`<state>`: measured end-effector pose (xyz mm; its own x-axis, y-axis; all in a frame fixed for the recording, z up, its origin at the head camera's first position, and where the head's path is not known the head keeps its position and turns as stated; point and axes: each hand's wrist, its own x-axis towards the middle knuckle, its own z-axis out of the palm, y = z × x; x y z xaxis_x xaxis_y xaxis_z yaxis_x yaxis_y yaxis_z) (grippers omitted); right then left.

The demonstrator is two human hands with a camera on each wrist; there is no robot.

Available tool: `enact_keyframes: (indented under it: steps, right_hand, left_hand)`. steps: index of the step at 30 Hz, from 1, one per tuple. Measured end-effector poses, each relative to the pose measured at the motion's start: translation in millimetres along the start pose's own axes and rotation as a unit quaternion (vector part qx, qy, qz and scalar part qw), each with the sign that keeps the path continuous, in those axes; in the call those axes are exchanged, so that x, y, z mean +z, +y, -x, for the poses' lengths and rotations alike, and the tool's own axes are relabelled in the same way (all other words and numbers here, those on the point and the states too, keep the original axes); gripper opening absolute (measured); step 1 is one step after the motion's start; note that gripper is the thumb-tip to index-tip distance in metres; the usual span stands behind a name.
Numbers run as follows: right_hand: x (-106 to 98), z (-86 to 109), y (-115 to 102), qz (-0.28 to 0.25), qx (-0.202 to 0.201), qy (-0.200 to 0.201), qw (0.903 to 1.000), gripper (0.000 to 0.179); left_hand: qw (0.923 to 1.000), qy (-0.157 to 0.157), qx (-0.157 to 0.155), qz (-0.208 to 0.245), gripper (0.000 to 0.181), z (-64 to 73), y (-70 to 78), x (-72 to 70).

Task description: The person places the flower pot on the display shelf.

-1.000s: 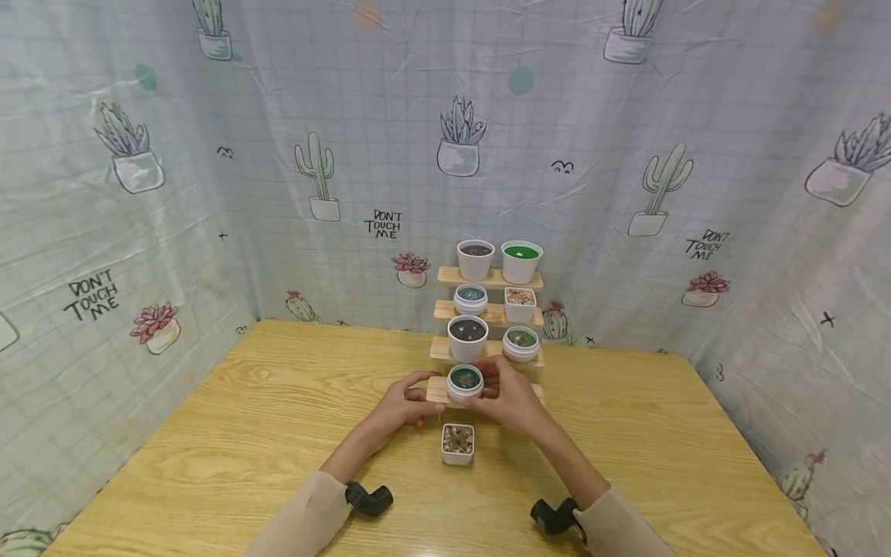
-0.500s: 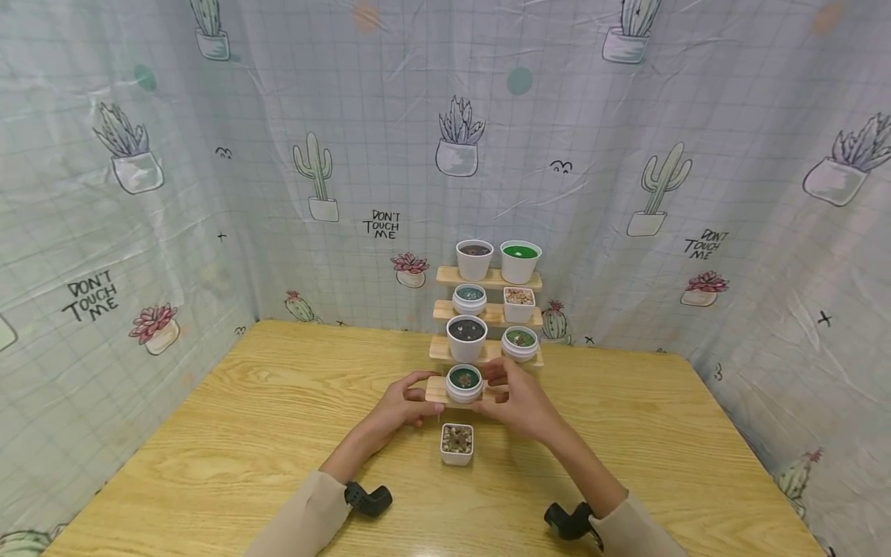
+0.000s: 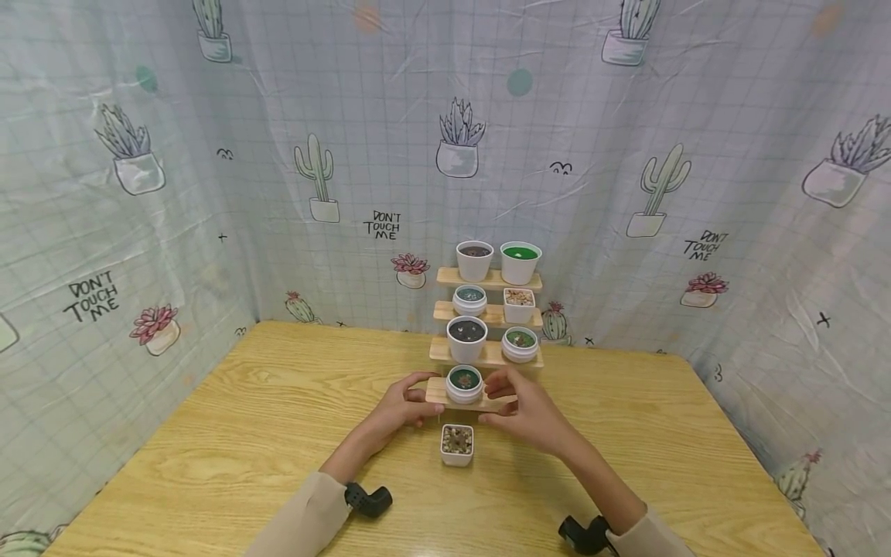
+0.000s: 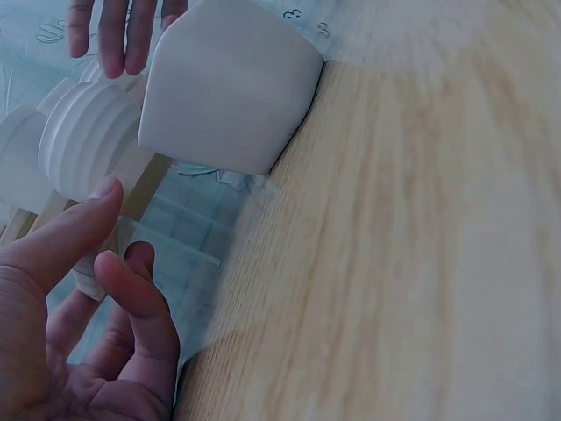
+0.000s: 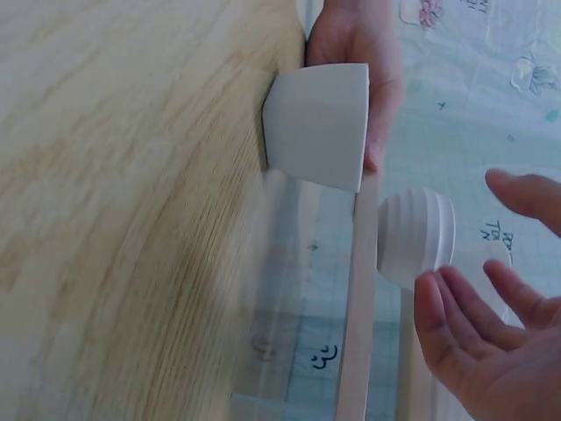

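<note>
On the lowest step of a wooden display stand [image 3: 436, 391] sits a round, ribbed white pot [image 3: 464, 387] with a dark green top. My left hand [image 3: 395, 408] grips that step's left end, thumb above and fingers curled beneath. Just right of the ribbed pot is my right hand [image 3: 529, 414], its fingers loosely spread and holding nothing. In the right wrist view its fingertips [image 5: 429, 294] are close to the pot; whether they touch it I cannot tell. A square white pot [image 3: 457, 452] filled with pebbles stands on the table in front of the stand.
Higher steps carry several white pots, among them a dark-topped cup [image 3: 467, 340], a ribbed green-topped pot [image 3: 520, 346] and a square pebble pot [image 3: 519, 307]. A cactus-print curtain [image 3: 390, 116] surrounds the back and sides of the wood-grain table [image 3: 278, 425].
My right hand has let go of the ribbed pot and drawn back to the right and slightly nearer me. The pot stays on the lowest step. My left hand keeps its place.
</note>
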<state>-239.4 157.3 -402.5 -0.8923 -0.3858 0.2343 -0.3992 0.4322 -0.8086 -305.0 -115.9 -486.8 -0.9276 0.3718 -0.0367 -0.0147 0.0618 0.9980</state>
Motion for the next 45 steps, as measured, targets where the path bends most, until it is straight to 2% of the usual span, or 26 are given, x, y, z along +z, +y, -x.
enact_keyframes:
  steps: [10, 23, 32, 45]
  right_hand:
    - [0.6, 8.1, 3.2, -0.047, -0.012, -0.088, 0.9949, 0.044]
    - [5.1, 8.8, 10.9, -0.081, -0.004, -0.140, 0.9868, 0.043]
    - [10.4, 9.6, 15.2, -0.075, -0.008, -0.148, 0.9860, 0.047]
    - [14.3, 8.3, 18.4, -0.058, 0.011, -0.158, 0.9857, 0.052]
  left_hand:
    - [1.0000, -0.004, 0.003, -0.005, 0.073, 1.3, 1.3, -0.4]
    - [1.0000, -0.002, 0.004, -0.004, 0.072, 1.0, 0.5, 0.4]
    - [1.0000, 0.001, 0.000, -0.005, 0.073, 1.2, 0.6, 0.8]
    - [1.0000, 0.003, 0.002, -0.008, 0.072, 1.5, 0.8, 0.8]
